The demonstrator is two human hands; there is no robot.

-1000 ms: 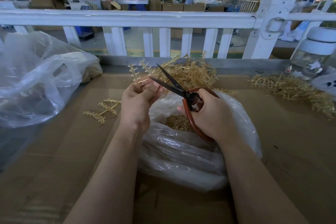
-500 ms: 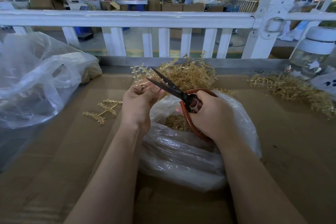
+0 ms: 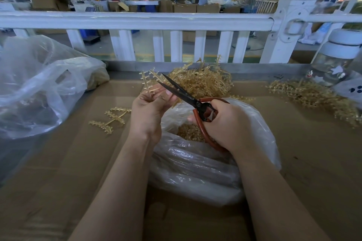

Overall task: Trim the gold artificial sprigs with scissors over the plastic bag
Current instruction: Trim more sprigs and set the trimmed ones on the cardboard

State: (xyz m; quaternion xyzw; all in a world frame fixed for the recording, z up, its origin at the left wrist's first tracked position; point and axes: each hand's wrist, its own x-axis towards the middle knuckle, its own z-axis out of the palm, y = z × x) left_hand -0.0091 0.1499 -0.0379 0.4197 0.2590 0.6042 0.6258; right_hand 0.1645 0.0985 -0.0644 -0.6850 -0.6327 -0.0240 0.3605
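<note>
My left hand (image 3: 149,110) pinches a gold sprig (image 3: 149,80) by its stem, with the branches standing up above the fingers. My right hand (image 3: 225,123) grips red-handled scissors (image 3: 182,94). Their dark blades are slightly apart and point up-left at the sprig's stem, just over my left fingertips. Below both hands lies a clear plastic bag (image 3: 195,162), open at the top, with gold clippings (image 3: 191,133) inside. A heap of gold sprigs (image 3: 205,82) lies behind the bag.
One cut sprig (image 3: 111,118) lies on the cardboard-covered table (image 3: 78,162) to the left. A large crumpled plastic bag (image 3: 39,88) fills the far left. More sprigs (image 3: 313,96) and a glass jar (image 3: 337,60) sit at right. A white railing (image 3: 137,20) runs behind.
The scissor blades have narrowed and slid closer to the sprig's stem. Both hands have shifted slightly left and up; the bag and loose sprigs have stayed put.
</note>
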